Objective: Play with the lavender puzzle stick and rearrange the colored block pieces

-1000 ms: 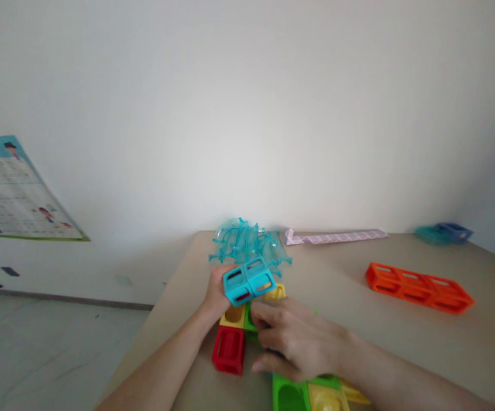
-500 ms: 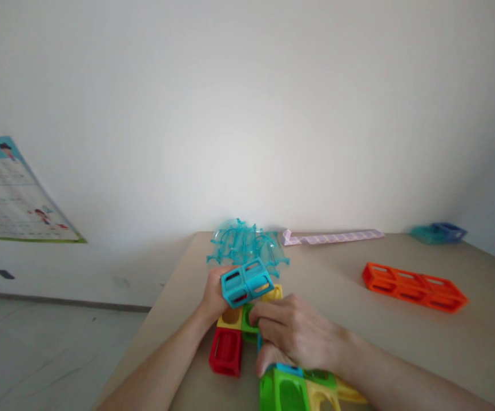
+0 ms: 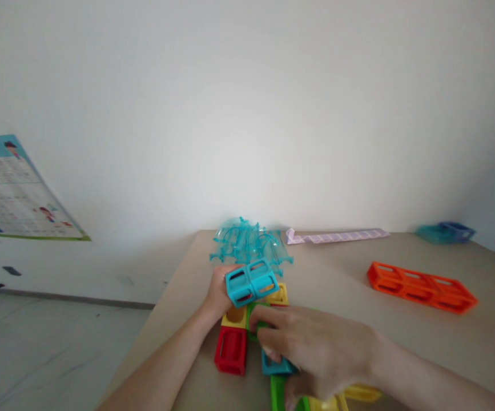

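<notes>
My left hand is closed around a light-blue block piece with open window-like sides, held raised above other blocks. Below it, a yellow block adjoins a red block. My right hand reaches over the blocks, its fingers and thumb apart. Its fingertips are at a green block, and its thumb is near a lower green block. Between them shows another blue block. Another yellow block sits behind. My right hand partly hides the blocks beneath it.
Clear teal plastic pieces lie piled at the table's back edge. Beside them is a pale purple strip. An orange three-part block row lies to the right, with a dark-blue block in the far corner. A poster hangs on the wall.
My right thumb has moved down and away from the fingers, uncovering more of the lower blue block. My left hand still holds the light-blue piece. The view has shifted slightly.
</notes>
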`<state>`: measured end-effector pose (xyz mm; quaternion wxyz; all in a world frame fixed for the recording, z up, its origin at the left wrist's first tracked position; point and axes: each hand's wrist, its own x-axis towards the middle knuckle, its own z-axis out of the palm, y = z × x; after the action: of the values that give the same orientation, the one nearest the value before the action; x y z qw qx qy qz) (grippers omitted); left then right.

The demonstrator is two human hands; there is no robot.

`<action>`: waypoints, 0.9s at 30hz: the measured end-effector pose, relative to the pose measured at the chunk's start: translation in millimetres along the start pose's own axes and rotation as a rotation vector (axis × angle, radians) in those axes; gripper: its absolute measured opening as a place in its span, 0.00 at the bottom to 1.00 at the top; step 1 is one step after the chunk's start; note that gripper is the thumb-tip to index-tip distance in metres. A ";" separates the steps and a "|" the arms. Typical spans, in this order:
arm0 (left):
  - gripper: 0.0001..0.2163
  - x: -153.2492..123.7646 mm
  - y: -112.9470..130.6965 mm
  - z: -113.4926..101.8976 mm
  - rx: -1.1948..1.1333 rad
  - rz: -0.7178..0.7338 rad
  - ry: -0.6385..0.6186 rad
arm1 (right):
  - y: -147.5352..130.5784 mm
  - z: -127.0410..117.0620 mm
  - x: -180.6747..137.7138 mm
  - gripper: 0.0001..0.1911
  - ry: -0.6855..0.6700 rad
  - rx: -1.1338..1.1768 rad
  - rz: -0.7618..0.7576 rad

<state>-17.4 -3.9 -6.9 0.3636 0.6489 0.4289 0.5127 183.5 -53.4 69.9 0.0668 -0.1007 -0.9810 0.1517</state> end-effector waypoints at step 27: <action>0.08 0.1 0.5 -8.3 -0.171 -0.054 0.131 | 33.7 7.2 -5.8 0.27 0.737 0.029 0.268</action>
<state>-25.4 -3.7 -4.6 0.4025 0.5689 0.4239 0.5786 194.0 -25.3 52.0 0.3955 -0.2746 -0.8673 0.1265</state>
